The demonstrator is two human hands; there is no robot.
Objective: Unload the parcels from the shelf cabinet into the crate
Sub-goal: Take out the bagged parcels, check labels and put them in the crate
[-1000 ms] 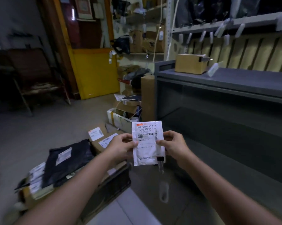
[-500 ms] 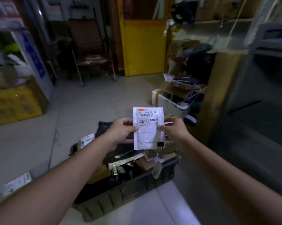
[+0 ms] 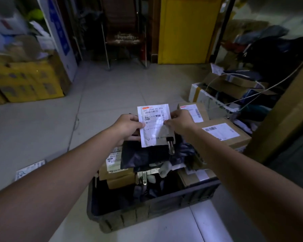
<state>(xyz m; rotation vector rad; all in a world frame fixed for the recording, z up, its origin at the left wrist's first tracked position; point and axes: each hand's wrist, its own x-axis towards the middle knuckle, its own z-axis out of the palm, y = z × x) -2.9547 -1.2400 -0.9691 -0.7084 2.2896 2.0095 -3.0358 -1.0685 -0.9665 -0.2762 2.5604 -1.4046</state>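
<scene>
At the far left a stack of yellow cartons stands against the wall, and nearer on the floor lies a flat white packet, well apart from the work. Toward the middle, the left hand pinches the left edge of a small white parcel, thumb on the printed label and fingers behind it. The parcel is held upright in the air, label facing the person, above the far end of the dark crate on the floor; a small clip hangs from its lower right corner. The right hand is clamped on the opposite edge in the same thumb-and-finger pinch, so both hands share the one parcel. Beneath it the crate is already heaped with a black bag, brown boxes and loose wrappers. To the right sit labelled cardboard boxes; whether they rest in the crate or just beside it I cannot tell. The shelf cabinet is not clearly in view. The step in hand looks like the delivery: the parcel is over the crate but not yet let go. The next move likely calls for lowering it onto the heap, or simply opening both pinches together, placing it flat so that so light a parcel does not slide off.
</scene>
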